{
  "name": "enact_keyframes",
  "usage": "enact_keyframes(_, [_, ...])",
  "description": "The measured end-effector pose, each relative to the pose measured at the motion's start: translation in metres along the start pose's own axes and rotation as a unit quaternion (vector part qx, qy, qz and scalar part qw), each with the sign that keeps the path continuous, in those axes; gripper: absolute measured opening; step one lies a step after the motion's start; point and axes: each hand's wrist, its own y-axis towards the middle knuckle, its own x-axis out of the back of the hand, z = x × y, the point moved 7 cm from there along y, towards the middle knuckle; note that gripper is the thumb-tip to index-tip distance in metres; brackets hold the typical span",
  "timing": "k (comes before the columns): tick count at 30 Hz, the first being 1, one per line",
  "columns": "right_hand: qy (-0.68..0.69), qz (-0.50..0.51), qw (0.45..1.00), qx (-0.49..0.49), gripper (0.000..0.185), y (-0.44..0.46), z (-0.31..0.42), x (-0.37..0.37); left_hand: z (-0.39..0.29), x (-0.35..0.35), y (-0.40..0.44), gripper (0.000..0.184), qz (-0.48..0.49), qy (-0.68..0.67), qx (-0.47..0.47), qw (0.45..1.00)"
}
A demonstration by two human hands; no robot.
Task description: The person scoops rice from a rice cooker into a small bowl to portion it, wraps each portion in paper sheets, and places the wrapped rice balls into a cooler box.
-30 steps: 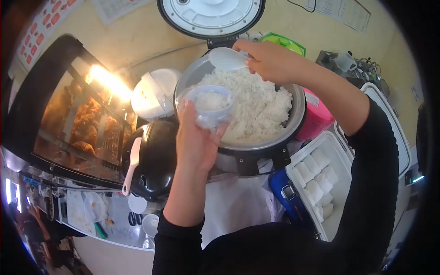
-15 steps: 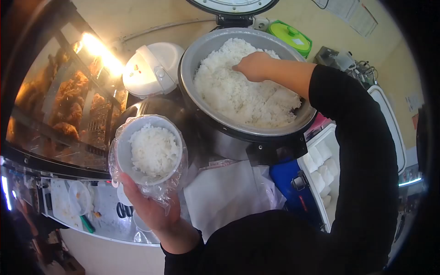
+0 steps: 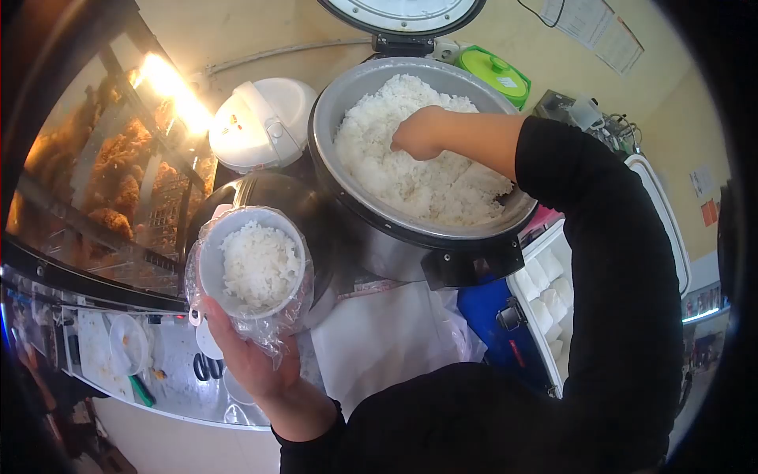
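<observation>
The left grip [image 3: 257,363] is curled under the near side of a pale, round, smooth-walled bowl [image 3: 211,268], thumb against its outer wall, the other fingers mostly hidden behind it; the bowl sits just above that grip, tilted toward the camera. Clear, crinkled plastic film [image 3: 276,336] drapes over the bowl's outside, between it and the palm, and a mound of loose white cooked rice [image 3: 259,267] lies inside. The bowl looks light and fairly stiff, while the film is thin and probably slippery, so a broad hold low on the wall and under the base should serve better than a pinch at the rim; the soft grains could spill with more tilt. Well apart, above and to the right of the left grip, the right grip [image 3: 422,134] is bent down onto the soft, likely sticky white rice bed [image 3: 442,186] in a wide, round grey metal pot [image 3: 347,87]; its fingertips are hidden, so whether they pinch anything cannot be told. The full pot looks far too heavy for one-handed lifting.
</observation>
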Motion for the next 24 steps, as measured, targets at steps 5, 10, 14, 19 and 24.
enact_keyframes(5, [0.011, 0.036, 0.998, 0.058, 0.053, 0.001, 0.019, -0.009, -0.004, -0.002, -0.008, 0.057, 0.012, 0.003, 0.004, 1.000])
enact_keyframes(10, [0.166, 0.116, 0.968, 0.148, 0.048, 0.006, 0.018, -0.051, -0.015, 0.002, -0.019, 0.058, 0.003, 0.004, -0.008, 1.000])
enact_keyframes(14, [0.291, 0.198, 0.931, 0.101, 0.039, -0.026, 0.006, -0.075, -0.009, -0.002, -0.017, 0.058, 0.014, 0.007, 0.000, 1.000])
enact_keyframes(19, [0.460, 0.294, 0.824, 0.149, 0.014, -0.072, 0.001, -0.072, 0.017, -0.040, -0.006, 0.057, 0.100, -0.040, 0.093, 0.990])
enact_keyframes(24, [0.559, 0.251, 0.770, 0.177, 0.010, -0.084, -0.011, -0.074, 0.049, -0.085, 0.016, 0.058, 0.125, 0.036, 0.172, 0.976])
